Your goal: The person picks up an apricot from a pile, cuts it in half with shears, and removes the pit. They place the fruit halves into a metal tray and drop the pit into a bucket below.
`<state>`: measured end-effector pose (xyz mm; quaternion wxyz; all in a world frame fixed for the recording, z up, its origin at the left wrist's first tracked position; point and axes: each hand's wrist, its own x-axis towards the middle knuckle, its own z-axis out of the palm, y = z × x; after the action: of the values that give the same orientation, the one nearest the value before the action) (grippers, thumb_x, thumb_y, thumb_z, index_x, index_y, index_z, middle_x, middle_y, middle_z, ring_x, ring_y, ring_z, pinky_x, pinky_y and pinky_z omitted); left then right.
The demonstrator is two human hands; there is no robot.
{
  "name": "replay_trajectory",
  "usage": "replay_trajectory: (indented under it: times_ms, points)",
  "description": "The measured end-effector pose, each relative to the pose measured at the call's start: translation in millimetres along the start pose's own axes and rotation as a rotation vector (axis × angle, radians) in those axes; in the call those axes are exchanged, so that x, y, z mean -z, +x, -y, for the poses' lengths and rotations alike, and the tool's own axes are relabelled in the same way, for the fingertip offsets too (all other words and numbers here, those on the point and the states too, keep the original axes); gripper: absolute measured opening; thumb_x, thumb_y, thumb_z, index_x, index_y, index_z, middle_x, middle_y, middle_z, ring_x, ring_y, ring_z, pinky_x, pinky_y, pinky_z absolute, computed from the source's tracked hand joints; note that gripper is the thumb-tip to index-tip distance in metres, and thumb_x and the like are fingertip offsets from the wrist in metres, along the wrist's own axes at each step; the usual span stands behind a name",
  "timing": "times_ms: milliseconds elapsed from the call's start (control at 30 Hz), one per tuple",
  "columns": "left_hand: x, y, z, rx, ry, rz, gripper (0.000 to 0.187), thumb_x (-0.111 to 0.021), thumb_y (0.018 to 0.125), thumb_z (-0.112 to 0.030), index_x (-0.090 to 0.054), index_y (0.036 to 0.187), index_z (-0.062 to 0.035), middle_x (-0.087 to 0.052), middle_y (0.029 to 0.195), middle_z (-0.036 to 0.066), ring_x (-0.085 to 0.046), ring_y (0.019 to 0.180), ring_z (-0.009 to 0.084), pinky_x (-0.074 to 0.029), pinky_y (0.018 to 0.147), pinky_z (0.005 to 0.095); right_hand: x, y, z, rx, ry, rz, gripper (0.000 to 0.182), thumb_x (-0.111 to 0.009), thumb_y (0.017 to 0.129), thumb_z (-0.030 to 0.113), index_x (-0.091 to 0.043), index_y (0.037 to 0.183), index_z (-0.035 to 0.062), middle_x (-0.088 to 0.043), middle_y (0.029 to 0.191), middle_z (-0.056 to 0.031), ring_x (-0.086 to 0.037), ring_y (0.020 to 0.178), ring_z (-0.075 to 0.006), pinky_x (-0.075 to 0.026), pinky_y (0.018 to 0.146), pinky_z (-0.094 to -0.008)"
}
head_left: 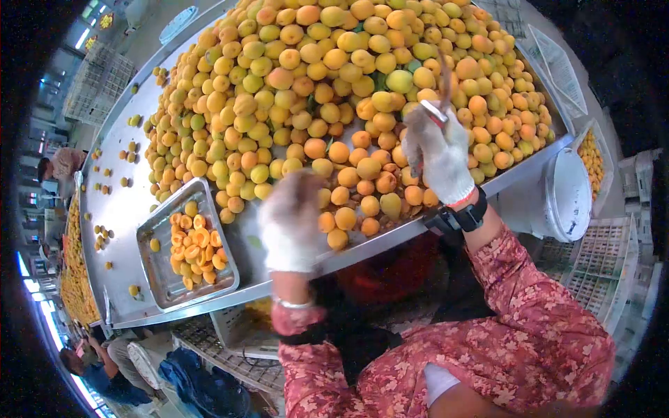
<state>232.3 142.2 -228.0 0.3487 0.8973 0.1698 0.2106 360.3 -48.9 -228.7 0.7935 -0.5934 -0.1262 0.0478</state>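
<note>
A large heap of apricots (306, 76) covers much of the metal table (117, 230). My right hand (439, 146), in a white glove with dark-stained fingers, is closed on a small knife (433, 111); its thin brownish blade points up over the heap. My left hand (291, 223), gloved too, hangs over the table's front edge beside the nearest apricots. Motion smears its fingers, so I cannot make out whether they hold anything. To its left lies a metal tray (150, 268) with halved apricots (198, 247) in it.
A white bucket (568, 195) stands right of the table, near plastic crates (603, 258). Loose apricots (102, 233) dot the table's left side. A seated person (104, 369) is at lower left, another person (66, 164) farther back. A crate (240, 327) sits under the table edge.
</note>
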Motion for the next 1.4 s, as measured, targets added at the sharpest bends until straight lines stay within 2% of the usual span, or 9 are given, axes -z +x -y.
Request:
replay_trajectory:
  times_ms: [267, 433, 933, 1033, 1067, 1100, 1167, 1200, 1400]
  points:
    - [126, -5, 59, 0.077, 1.028, -0.261, 0.029, -0.064, 0.088, -0.028, -0.068, 0.105, -0.0052, -0.068, 0.098, 0.016, -0.066, 0.091, 0.0337, -0.051, 0.079, 0.0414, 2, 3, 8, -0.140, 0.028, 0.044, 0.023, -0.064, 0.095, 0.025, -0.061, 0.106, 0.0056, -0.052, 0.066, 0.0065, -0.045, 0.050, -0.0014, -0.034, 0.042, -0.0190]
    - [49, 27, 32, -0.088, 0.466, -0.102, 0.020, -0.072, 0.078, -0.018, -0.069, 0.094, -0.0061, -0.067, 0.089, 0.017, -0.065, 0.084, 0.0338, -0.050, 0.076, 0.0423, 8, 6, 10, -0.183, 0.111, 0.063, 0.019, -0.062, 0.096, 0.024, -0.062, 0.106, 0.0071, -0.050, 0.064, 0.0086, -0.043, 0.049, -0.0005, -0.032, 0.041, -0.0185]
    - [-42, 87, 7, -0.386, 0.979, 0.508, 0.037, -0.064, 0.075, -0.016, -0.066, 0.111, -0.0194, -0.064, 0.099, 0.011, -0.062, 0.097, 0.0308, -0.046, 0.080, 0.0438, 16, 10, 14, -0.216, -0.172, 0.164, 0.013, -0.060, 0.096, 0.013, -0.062, 0.101, 0.0017, -0.062, 0.085, 0.0017, -0.053, 0.073, -0.0052, -0.047, 0.065, -0.0238]
    - [-35, 93, 19, -0.504, 0.940, 0.500, 0.019, -0.059, 0.083, -0.020, -0.074, 0.094, -0.0208, -0.069, 0.081, 0.011, -0.069, 0.080, 0.0292, -0.054, 0.065, 0.0436, 30, 9, -30, 0.422, -0.696, 0.164, 0.017, -0.058, 0.094, 0.014, -0.058, 0.107, 0.0021, -0.062, 0.099, -0.0128, -0.060, 0.094, -0.0218, -0.049, 0.084, -0.0304]
    - [-42, 93, 36, -0.492, 0.940, 0.525, 0.019, -0.057, 0.083, -0.016, -0.072, 0.095, -0.0156, -0.068, 0.086, 0.012, -0.067, 0.085, 0.0309, -0.054, 0.074, 0.0450, 34, 5, -41, 0.078, -0.447, 0.169, 0.022, -0.051, 0.099, 0.016, -0.057, 0.114, 0.0010, -0.061, 0.105, -0.0076, -0.057, 0.097, -0.0155, -0.047, 0.087, -0.0285]
    - [-53, 97, 43, -0.461, 1.028, 0.573, 0.017, -0.059, 0.084, -0.019, -0.073, 0.093, -0.0154, -0.070, 0.085, 0.010, -0.069, 0.082, 0.0291, -0.054, 0.072, 0.0451, 19, 3, -26, -0.156, -0.090, 0.065, 0.026, -0.045, 0.101, 0.022, -0.062, 0.115, 0.0076, -0.056, 0.075, 0.0064, -0.046, 0.054, -0.0034, -0.034, 0.044, -0.0206]
    - [-51, 100, 21, -0.446, 1.062, 0.632, 0.017, -0.059, 0.084, -0.019, -0.073, 0.093, -0.0156, -0.072, 0.089, 0.010, -0.071, 0.084, 0.0279, -0.053, 0.070, 0.0435, 23, 10, -34, -0.060, -0.122, 0.063, 0.025, -0.046, 0.102, 0.025, -0.062, 0.111, 0.0076, -0.050, 0.066, 0.0068, -0.038, 0.047, -0.0023, -0.026, 0.040, -0.0212]
    - [-50, 100, 16, -0.468, 1.065, 0.625, 0.017, -0.059, 0.085, -0.019, -0.073, 0.094, -0.0151, -0.073, 0.090, 0.010, -0.071, 0.086, 0.0279, -0.053, 0.070, 0.0429, 31, 12, -28, -0.181, -0.040, 0.145, 0.029, -0.049, 0.101, 0.021, -0.062, 0.117, 0.0001, -0.062, 0.099, -0.0009, -0.055, 0.089, -0.0092, -0.045, 0.081, -0.0236]
    - [-5, 77, -2, -0.229, 0.644, 0.354, 0.029, -0.067, 0.077, -0.020, -0.064, 0.102, -0.0064, -0.069, 0.090, 0.018, -0.067, 0.087, 0.0347, -0.052, 0.075, 0.0455, 21, 3, -26, -0.104, -0.110, 0.153, 0.027, -0.048, 0.102, 0.028, -0.061, 0.109, 0.0062, -0.048, 0.067, 0.0079, -0.037, 0.052, -0.0014, -0.025, 0.045, -0.0205]
